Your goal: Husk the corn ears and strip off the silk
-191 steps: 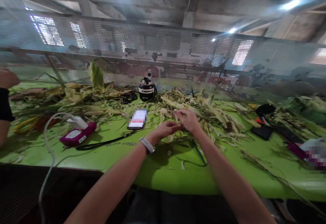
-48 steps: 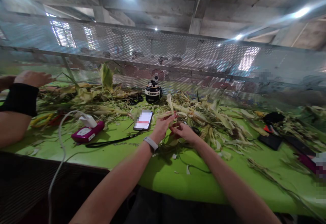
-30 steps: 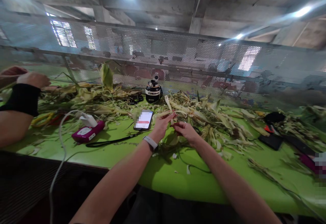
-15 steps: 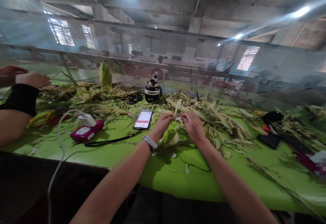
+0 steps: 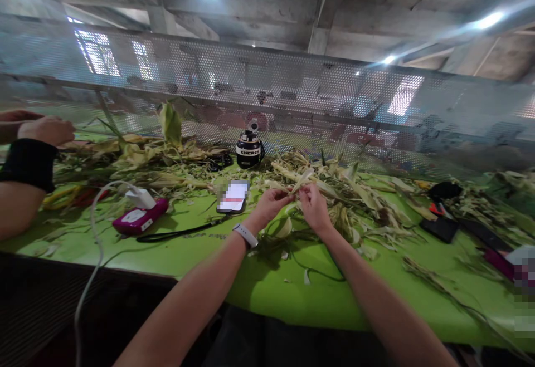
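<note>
In the head view, my left hand, with a pale watch band at the wrist, pinches a pale strip of corn husk. My right hand is closed on the same strip, its fingertips close to those of the left. The strip sticks up and to the right above my fingers; its lower end is hidden by them. Just behind both hands lies a heap of dry corn husks. More husk pieces, one a curled pale leaf, lie on the green table beneath my hands.
Left of my hands lies a lit phone, near a purple power bank with a white plug and cable. A black bottle stands behind. A co-worker's hands are at far left. A perforated metal screen runs along the back.
My hands have come closer together, the left shifting slightly right. The husk strip between them has tipped from nearly upright to leaning right.
</note>
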A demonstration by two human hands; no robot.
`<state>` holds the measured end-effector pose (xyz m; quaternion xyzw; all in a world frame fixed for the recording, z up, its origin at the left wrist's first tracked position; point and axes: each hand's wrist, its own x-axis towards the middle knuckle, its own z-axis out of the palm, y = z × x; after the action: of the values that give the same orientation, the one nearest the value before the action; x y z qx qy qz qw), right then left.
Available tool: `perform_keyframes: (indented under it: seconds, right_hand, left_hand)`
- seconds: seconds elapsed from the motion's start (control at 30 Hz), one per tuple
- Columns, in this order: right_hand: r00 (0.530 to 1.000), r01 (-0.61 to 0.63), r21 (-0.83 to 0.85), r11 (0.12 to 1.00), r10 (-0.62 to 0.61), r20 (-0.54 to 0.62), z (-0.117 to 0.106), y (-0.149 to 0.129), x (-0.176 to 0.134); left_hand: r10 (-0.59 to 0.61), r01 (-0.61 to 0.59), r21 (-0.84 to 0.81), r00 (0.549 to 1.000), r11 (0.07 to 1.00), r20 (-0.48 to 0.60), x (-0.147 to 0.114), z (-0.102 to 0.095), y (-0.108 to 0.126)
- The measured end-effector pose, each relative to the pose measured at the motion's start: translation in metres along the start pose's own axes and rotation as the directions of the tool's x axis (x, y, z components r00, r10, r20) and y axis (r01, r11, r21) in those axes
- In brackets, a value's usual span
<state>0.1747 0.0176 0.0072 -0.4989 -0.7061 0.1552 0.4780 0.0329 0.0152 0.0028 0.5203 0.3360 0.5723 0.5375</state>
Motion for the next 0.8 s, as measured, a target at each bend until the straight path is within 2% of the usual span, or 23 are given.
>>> perform_keyframes:
  seconds: [0.07,0.2,0.33,0.43,0.6,0.73,0.8]
  right_hand:
    - [0.999,-0.035,0.007,0.999,0.034,0.019,-0.001,-0.001,0.0]
    - [0.999,-0.035,0.011,0.999,0.035,0.016,0.0,-0.003,0.0]
    - [0.998,0.052,-0.079,0.996,-0.05,0.031,0.001,-0.002,-0.001]
    - [0.983,0.184,-0.219,0.958,-0.173,0.066,0.002,0.001,-0.002]
    - [0.94,0.341,-0.406,0.847,-0.31,0.143,-0.001,0.001,-0.004]
    - [0.911,0.407,-0.497,0.767,-0.382,0.157,-0.007,-0.007,-0.004]
    - [0.894,0.435,-0.525,0.732,-0.42,0.155,-0.009,-0.01,-0.003]
  left_hand:
    - [0.028,-0.028,0.006,0.999,1.0,-0.035,0.002,-0.001,-0.003]
    - [0.075,-0.062,0.074,0.979,0.995,-0.188,0.006,-0.008,-0.006]
    - [0.098,-0.067,0.123,0.959,0.99,-0.267,0.007,-0.013,-0.006]
    - [0.169,-0.096,0.247,0.941,0.964,-0.293,0.007,-0.015,-0.006]
    - [0.27,-0.132,0.438,0.924,0.889,-0.271,0.006,-0.017,-0.003]
    - [0.305,-0.181,0.444,0.925,0.878,-0.226,0.006,-0.018,-0.003]
    - [0.331,-0.234,0.437,0.93,0.868,-0.159,0.005,-0.017,-0.005]
